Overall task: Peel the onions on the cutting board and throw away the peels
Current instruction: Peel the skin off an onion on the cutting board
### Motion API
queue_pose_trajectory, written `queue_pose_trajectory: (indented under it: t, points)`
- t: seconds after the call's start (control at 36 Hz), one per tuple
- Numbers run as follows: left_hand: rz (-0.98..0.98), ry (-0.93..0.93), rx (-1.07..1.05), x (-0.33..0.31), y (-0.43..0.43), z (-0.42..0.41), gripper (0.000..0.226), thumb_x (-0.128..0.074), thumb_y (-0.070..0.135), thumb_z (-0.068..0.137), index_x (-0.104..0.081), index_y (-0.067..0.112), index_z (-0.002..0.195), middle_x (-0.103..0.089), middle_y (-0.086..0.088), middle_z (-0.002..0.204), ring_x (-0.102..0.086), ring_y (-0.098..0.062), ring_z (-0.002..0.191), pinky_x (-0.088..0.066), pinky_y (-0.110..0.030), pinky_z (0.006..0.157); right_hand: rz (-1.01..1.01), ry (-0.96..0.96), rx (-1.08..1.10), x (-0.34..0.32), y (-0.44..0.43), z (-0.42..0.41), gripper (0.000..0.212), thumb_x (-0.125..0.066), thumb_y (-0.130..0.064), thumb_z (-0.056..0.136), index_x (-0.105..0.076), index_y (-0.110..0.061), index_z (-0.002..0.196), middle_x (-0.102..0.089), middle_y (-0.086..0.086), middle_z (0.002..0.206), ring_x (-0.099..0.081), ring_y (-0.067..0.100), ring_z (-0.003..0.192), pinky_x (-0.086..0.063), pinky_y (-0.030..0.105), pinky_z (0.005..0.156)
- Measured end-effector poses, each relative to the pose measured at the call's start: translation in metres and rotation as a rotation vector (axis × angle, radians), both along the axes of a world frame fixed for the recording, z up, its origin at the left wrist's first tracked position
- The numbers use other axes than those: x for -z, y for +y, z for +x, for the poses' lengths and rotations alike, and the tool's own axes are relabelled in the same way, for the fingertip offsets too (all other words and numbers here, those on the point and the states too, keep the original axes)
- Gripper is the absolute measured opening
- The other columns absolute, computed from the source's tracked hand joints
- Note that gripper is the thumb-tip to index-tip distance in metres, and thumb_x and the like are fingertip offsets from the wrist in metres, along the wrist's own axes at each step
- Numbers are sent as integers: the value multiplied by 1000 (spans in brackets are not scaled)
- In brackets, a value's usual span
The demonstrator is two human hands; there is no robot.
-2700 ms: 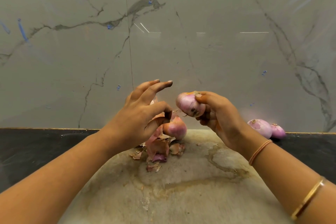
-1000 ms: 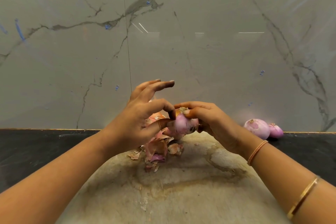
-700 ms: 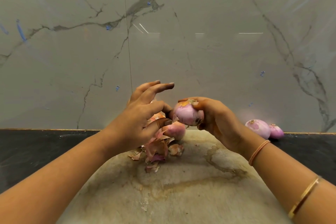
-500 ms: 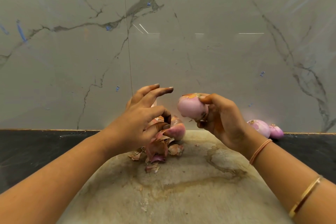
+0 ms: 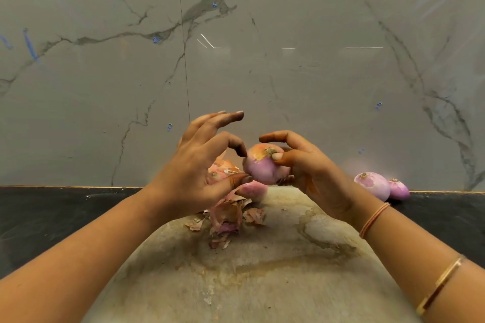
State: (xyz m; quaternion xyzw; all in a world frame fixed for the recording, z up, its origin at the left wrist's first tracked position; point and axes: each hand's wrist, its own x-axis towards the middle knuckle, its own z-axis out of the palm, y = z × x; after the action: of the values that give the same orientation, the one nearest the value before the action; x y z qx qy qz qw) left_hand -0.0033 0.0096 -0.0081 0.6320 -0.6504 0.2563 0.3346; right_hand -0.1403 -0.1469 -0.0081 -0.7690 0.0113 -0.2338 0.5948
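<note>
1. The right hand (image 5: 309, 173) is closed around the held onion (image 5: 263, 168). The thumb is pressed beside the stem stub, the index finger is arched over the top without clear contact, and the other fingers are curled behind and under.
2. The held onion is kept in the air above the far edge of the cutting board (image 5: 262, 283). It is round and smooth, pale purple, with an orange-tan patch around the dry stub.
3. The left hand (image 5: 194, 173) is held loosely spread. Its thumb tip is touching the held onion's lower left, its index finger is hooked with the tip just beside the onion, and the other fingers are stretched out; nothing is seen gripped.
4. A pile of peels (image 5: 228, 215), thin, papery and curled, is lying on the board's far part, below the hands.
5. More onions (image 5: 253, 190) are partly hidden behind the left hand, on the board.
6. Two peeled onions (image 5: 371, 185), glossy, are lying touching on the dark counter (image 5: 52, 212) to the right, against the veined marble wall (image 5: 288, 73).
7. The board is round-edged, stained and worn.
</note>
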Motion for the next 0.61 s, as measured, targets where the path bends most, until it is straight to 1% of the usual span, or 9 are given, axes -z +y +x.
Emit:
queue_pose_trajectory:
  t: [0.08,0.14,0.25,0.31,0.36,0.42,0.53,0.61]
  points:
    - [-5,-2,-13,1,0,2,30,-58,45,77,-48,40,105,-34,7,147,-19,-17,141,-21,-37,110,19,-7,-37,0,-1,-1,44,-57,-29,69,-55,-28,113,-65,-1,105,-64,9,80,-48,18,62]
    - [-8,2,-20,1,0,2,30,-57,46,77,-47,40,105,-34,8,147,-19,-16,141,-21,-37,109,30,-13,-52,0,-1,-1,45,-58,-28,69,-54,-27,114,-65,-2,105,-64,7,79,-47,18,61]
    - [2,20,-26,1,-1,3,32,-55,50,77,-47,41,107,-32,13,145,-19,-12,140,-17,-28,108,30,-14,-47,0,-1,-2,46,-62,-28,70,-54,-24,115,-65,-4,105,-64,7,83,-48,18,63]
    - [5,31,-20,1,0,2,33,-55,47,78,-50,40,109,-34,13,146,-19,-12,141,-16,-25,108,9,-17,-21,1,-1,-2,45,-65,-29,70,-56,-24,113,-66,-6,105,-63,7,86,-49,19,64]
    - [-6,50,-15,1,0,-1,33,-53,44,78,-56,36,109,-37,13,145,-20,-11,140,-14,-20,109,-37,-4,7,1,0,-2,44,-67,-30,69,-57,-26,112,-66,-5,109,-62,9,91,-49,20,67]
    - [-39,47,-26,0,0,-3,29,-53,43,77,-62,34,104,-42,13,141,-23,-10,139,-13,-14,108,-74,12,21,3,2,-1,45,-69,-31,68,-58,-26,112,-64,-2,114,-62,12,96,-49,21,68]
    - [-94,59,-46,1,-2,-6,25,-57,42,74,-69,29,93,-50,11,133,-30,-13,134,-17,-12,106,-92,31,40,5,5,1,47,-72,-31,68,-58,-25,113,-62,0,116,-63,21,101,-52,23,71]
    - [-100,84,-34,2,-3,-6,22,-57,40,73,-70,28,86,-52,11,131,-32,-13,133,-16,-9,105,-75,24,45,4,5,0,43,-78,-21,76,-58,-21,114,-63,4,116,-63,24,103,-53,24,73]
